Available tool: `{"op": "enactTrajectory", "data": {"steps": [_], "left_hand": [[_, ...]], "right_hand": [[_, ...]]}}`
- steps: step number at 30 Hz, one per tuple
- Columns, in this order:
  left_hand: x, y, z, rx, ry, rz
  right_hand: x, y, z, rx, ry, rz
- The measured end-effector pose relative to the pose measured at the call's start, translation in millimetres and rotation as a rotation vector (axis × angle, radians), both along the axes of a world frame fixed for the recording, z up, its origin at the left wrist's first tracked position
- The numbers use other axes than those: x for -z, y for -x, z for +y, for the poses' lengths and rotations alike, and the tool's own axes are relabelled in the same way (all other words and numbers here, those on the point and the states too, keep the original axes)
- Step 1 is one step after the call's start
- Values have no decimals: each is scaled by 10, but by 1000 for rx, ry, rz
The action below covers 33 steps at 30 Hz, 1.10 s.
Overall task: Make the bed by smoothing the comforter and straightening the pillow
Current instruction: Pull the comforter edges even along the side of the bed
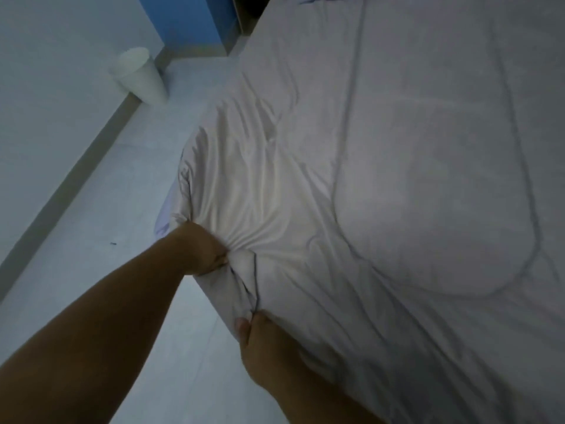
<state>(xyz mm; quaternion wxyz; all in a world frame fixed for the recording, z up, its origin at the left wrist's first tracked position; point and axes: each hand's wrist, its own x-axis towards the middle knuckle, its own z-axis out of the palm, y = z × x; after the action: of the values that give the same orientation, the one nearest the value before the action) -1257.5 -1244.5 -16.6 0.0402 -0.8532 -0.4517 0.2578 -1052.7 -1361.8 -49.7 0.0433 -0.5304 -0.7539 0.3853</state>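
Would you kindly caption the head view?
Left hand and right hand grip the comforter edge at the bedside.

open floor (91, 255) left, bin (139, 76) by wall

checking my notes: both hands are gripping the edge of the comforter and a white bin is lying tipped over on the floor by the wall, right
Not quite. In the head view the white bin stands upright on the floor by the wall, not tipped over. Both the left hand and right hand grip the comforter edge.

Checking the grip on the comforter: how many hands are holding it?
2. The left hand bunches the comforter at its near corner; the right hand pinches the edge just below.
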Motion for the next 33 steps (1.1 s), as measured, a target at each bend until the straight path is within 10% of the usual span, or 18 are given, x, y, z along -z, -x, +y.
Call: {"op": "enactTrajectory", "data": {"steps": [8, 20, 29, 33], "left_hand": [[788, 770, -228, 51, -113, -162], [982, 893, -233, -34, -43, -254], [596, 822, -307, -326, 304, -61], [362, 612, -174, -601, 382, 139]], "right_hand": [[1022, 471, -232, -238, -554, -281], [1323, 634, 15, -363, -449, -247], [850, 491, 139, -917, -200, -248], [465, 477, 436, -519, -163, 34]]}}
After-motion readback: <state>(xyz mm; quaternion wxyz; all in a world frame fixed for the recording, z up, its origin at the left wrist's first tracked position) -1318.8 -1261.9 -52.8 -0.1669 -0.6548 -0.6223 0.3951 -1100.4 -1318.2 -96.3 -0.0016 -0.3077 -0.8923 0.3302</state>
